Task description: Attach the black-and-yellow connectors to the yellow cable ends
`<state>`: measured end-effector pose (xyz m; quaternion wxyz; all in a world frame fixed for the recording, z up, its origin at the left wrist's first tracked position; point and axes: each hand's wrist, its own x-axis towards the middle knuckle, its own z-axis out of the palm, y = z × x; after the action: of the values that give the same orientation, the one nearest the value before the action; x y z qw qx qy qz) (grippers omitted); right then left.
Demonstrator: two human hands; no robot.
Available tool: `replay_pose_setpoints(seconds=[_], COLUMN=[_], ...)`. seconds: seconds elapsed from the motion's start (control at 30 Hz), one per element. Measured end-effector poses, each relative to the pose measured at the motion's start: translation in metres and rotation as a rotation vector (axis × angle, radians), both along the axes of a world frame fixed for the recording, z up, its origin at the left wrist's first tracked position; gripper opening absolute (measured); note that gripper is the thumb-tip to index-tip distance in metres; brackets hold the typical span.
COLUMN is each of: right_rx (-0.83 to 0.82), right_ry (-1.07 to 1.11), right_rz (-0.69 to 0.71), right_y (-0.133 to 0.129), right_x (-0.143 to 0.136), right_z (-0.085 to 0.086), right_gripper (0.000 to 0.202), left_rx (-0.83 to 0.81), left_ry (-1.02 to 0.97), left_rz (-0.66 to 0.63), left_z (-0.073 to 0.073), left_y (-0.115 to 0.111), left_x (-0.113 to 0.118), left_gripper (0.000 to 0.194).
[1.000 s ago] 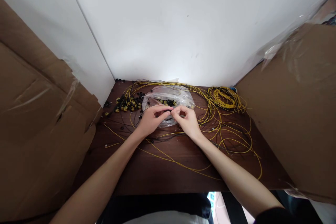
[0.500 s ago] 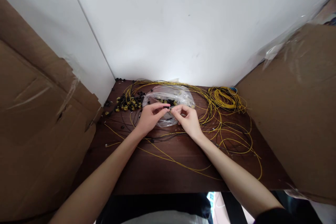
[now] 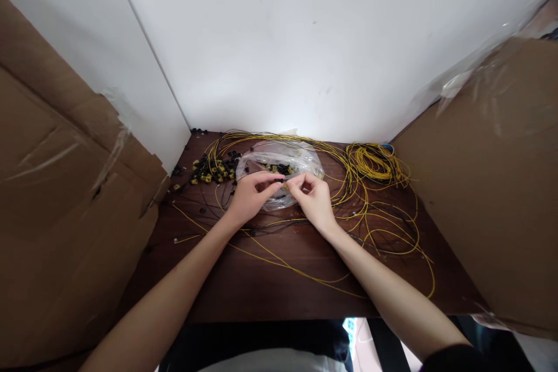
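Observation:
My left hand point(image 3: 253, 194) pinches a small black connector piece point(image 3: 280, 180) between thumb and fingertips. Right beside it, my right hand point(image 3: 313, 197) is closed in a pinch at the connector's right end; what its fingertips grip is too small to make out. Both hands are over a clear plastic bag point(image 3: 305, 157) that lies on the dark brown table point(image 3: 279, 290). Inside the bag are several black and yellow connector parts point(image 3: 283, 168). To the left of the bag sits a heap of black and yellow connectors point(image 3: 213, 170).
Yellow and black wires point(image 3: 279, 137) arc behind the bag and spread across the table's right side. A coil of yellow wire point(image 3: 370, 163) lies at the back right, near a blue roll point(image 3: 387, 149). Cardboard panels point(image 3: 492, 186) flank both sides; a white wall point(image 3: 296, 46) closes the back.
The fingertips have shifted slightly around the small connector, and the right hand has moved a touch to the right. The wires, the bag and the heap lie as before.

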<state>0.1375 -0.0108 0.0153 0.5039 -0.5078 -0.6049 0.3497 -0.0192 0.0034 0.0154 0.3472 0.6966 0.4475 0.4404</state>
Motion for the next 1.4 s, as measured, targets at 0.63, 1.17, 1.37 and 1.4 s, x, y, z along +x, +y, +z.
replay_pose_setpoints(seconds=[0.63,1.17,1.37,1.4], right_rx=[0.031,0.125,0.083,0.076], right_ry=[-0.097,-0.086,-0.047,-0.044], right_rz=[0.008,0.032,0.023,0.027], right_y=[-0.0032,-0.0065,-0.0031,-0.0029], right_x=[0.0002,-0.0036,-0.0019,-0.0016], right_z=[0.0021,0.0033,0.0011,0.0008], right_gripper=[0.009,0.008,0.009,0.009], left_rx=[0.258,0.283,0.197,0.185], left_ry=[0.106,0.084,0.051,0.049], left_rz=[-0.001,-0.029,-0.004,0.002], left_z=[-0.0026,-0.0014,-0.0015,-0.0016], left_y=[-0.0030,-0.0037,-0.0040,-0.0039], left_x=[0.0003,0.0017,0.0024,0.0024], left_gripper=[0.019,0.018,0.019,0.019])
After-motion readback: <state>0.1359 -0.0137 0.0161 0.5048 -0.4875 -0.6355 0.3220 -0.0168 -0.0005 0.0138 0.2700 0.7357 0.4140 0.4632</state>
